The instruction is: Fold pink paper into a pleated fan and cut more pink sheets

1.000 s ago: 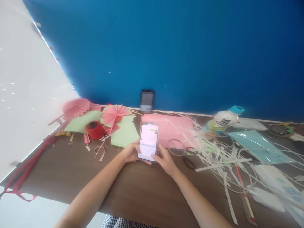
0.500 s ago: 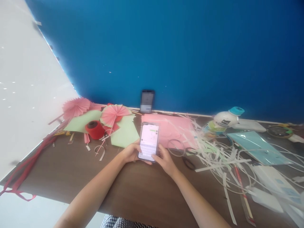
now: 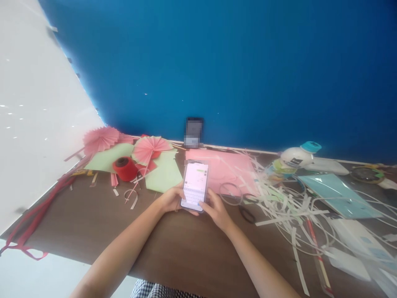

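Observation:
A smartphone (image 3: pixel 195 182) with a lit chat screen and keyboard is held upright above the table's middle. My left hand (image 3: pixel 173 199) is closed round its left side, fingers behind it and the thumb at the screen's edge. My right hand (image 3: pixel 216 207) grips the right side, its thumb over the lower right of the keyboard. Just beyond the phone lies pink paper (image 3: pixel 226 165), and green paper (image 3: pixel 163 176) is off to its left. Scissors (image 3: pixel 247 214) with dark handles lie to the right of my right hand.
Pink paper fans (image 3: pixel 152 148) and a red thread spool (image 3: pixel 124 169) are at the left. A second phone (image 3: pixel 193 132) leans against the blue wall. To the right are tangled paper strips (image 3: pixel 291 207), a white bottle (image 3: pixel 296 157) and a light-blue packet (image 3: pixel 339 194).
Both hands keep hold of the smartphone in nearly the same pose. The whole view has shifted very slightly; nothing on the table has visibly moved.

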Demonstrator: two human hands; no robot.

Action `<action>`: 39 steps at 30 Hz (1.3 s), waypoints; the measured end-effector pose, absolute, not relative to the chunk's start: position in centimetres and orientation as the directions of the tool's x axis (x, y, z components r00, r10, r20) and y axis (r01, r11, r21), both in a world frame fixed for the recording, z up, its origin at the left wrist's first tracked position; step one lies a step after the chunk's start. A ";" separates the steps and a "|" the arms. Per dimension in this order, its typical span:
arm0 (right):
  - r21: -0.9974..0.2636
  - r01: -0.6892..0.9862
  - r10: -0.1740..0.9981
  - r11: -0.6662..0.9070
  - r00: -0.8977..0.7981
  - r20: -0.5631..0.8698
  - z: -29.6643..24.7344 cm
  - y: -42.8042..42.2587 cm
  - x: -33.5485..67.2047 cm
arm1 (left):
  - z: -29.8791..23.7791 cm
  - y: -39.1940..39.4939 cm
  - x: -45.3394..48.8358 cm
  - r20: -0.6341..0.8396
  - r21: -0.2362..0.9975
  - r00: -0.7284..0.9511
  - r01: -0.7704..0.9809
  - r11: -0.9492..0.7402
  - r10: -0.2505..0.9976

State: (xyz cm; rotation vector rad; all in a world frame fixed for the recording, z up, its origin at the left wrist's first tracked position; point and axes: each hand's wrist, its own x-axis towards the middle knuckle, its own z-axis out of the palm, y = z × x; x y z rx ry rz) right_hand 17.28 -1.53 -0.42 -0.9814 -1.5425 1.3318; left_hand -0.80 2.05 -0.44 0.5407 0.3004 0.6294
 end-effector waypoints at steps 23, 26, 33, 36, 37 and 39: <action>-0.991 0.007 0.929 0.132 -0.351 0.121 -0.5 -1.5 17.2 | -0.1 1.9 -0.7 -0.118 0.561 0.771 -0.468 0.683 0.625; -0.991 -0.003 0.928 0.132 -0.350 0.124 -0.6 -1.5 17.2 | -0.1 1.9 -0.7 -0.126 0.562 0.768 -0.467 0.683 0.628; -0.993 -0.021 0.928 0.118 -0.352 0.118 -0.4 -1.6 17.2 | -0.1 1.9 -0.8 -0.134 0.567 0.769 -0.458 0.685 0.625; -0.992 -0.024 0.929 0.121 -0.350 0.122 -0.5 -1.5 17.2 | -0.1 1.9 -0.8 -0.141 0.564 0.766 -0.458 0.687 0.627; -0.992 -0.023 0.930 0.122 -0.347 0.123 -0.5 -1.5 17.2 | -0.1 1.9 -0.8 -0.141 0.564 0.766 -0.458 0.687 0.627; -0.992 -0.014 0.931 0.125 -0.345 0.122 -0.6 -1.5 17.2 | -0.2 1.9 -0.8 -0.140 0.564 0.769 -0.456 0.688 0.624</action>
